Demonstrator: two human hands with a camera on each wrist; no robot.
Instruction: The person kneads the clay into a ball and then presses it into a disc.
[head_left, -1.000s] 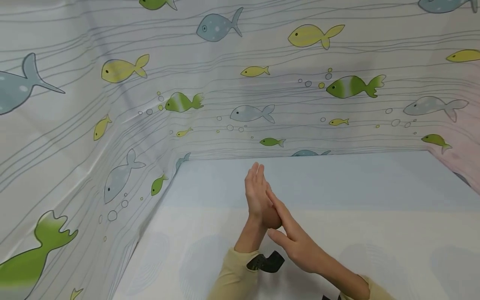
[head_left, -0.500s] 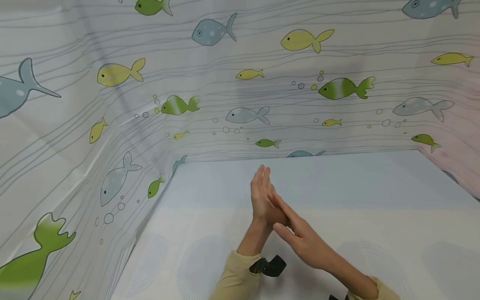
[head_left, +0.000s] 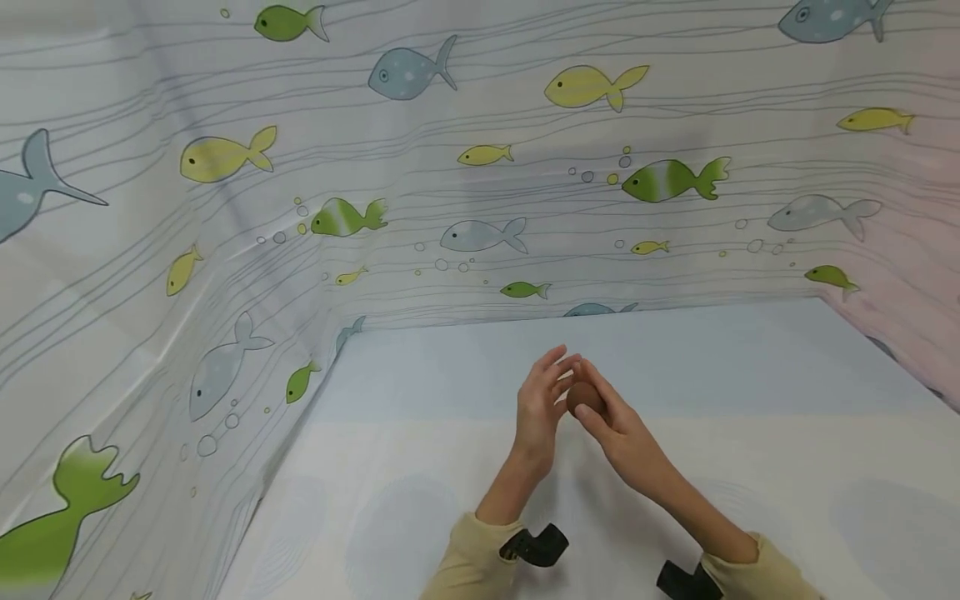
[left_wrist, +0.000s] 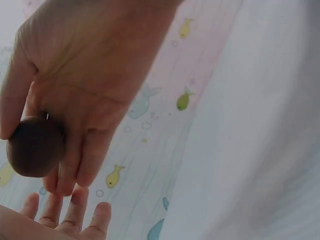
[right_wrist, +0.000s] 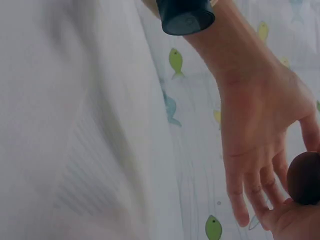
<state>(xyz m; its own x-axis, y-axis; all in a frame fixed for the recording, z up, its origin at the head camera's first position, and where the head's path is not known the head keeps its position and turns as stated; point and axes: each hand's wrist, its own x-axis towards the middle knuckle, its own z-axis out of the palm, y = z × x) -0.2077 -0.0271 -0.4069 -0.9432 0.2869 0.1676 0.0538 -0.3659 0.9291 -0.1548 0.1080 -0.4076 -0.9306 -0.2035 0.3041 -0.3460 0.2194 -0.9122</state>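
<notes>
A smooth dark brown ball (head_left: pixel 584 400), its material not evident, is pinched between the thumb and fingers of my right hand (head_left: pixel 626 442). My left hand (head_left: pixel 537 412) is raised close beside it, palm turned towards the ball, fingers extended and slightly bent. In the left wrist view, the ball (left_wrist: pixel 36 147) sits by the thumb of the right hand (left_wrist: pixel 90 70), with the left fingertips (left_wrist: pixel 77 205) just below. From the right wrist, the left hand (right_wrist: pixel 260 130) shows straight fingers, and the ball (right_wrist: pixel 305 177) lies at the picture's edge.
A pale tabletop (head_left: pixel 420 458) with faint blue circles lies beneath the hands. Behind and to the left, a white curtain (head_left: pixel 412 183) printed with fish surrounds it, turning pinkish at the right. Black wrist cameras (head_left: pixel 536 546) stick out at both cuffs.
The palms, earlier pressed together with the brown ball mostly hidden between them, have parted. The ball now shows in my right fingers, and both hands have shifted a little to the right.
</notes>
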